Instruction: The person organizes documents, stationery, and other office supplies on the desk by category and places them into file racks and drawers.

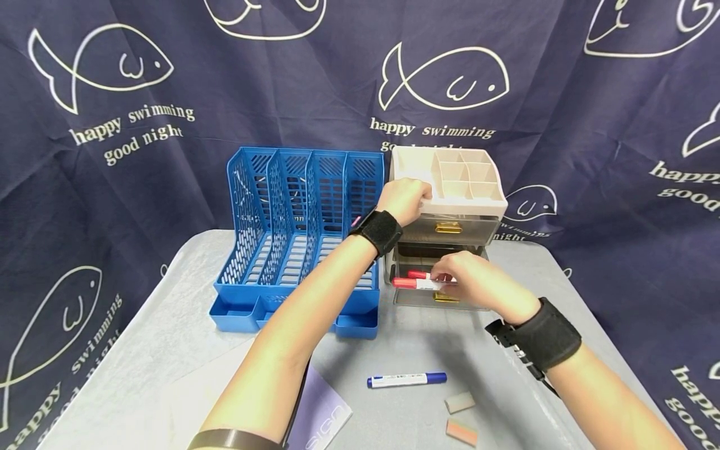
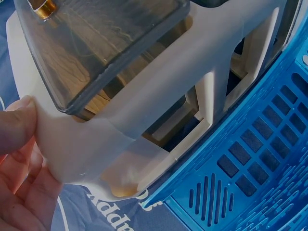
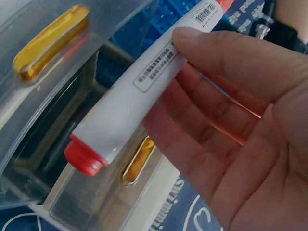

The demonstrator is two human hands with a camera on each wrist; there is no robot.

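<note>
The right hand pinches a red-capped marker lying crosswise, cap pointing left, over the open drawer, while the left hand grips the beige organizer.

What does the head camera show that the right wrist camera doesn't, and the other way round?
Only the head view shows the left hand gripping the organizer's top edge, the blue file rack, a blue marker, two erasers and a notebook on the table, plus a second red marker in the open drawer. Only the right wrist view shows the printed label and barcode on the marker and a gold drawer handle close up. Both show the right hand pinching a red-capped marker at the beige drawer organizer.
</note>
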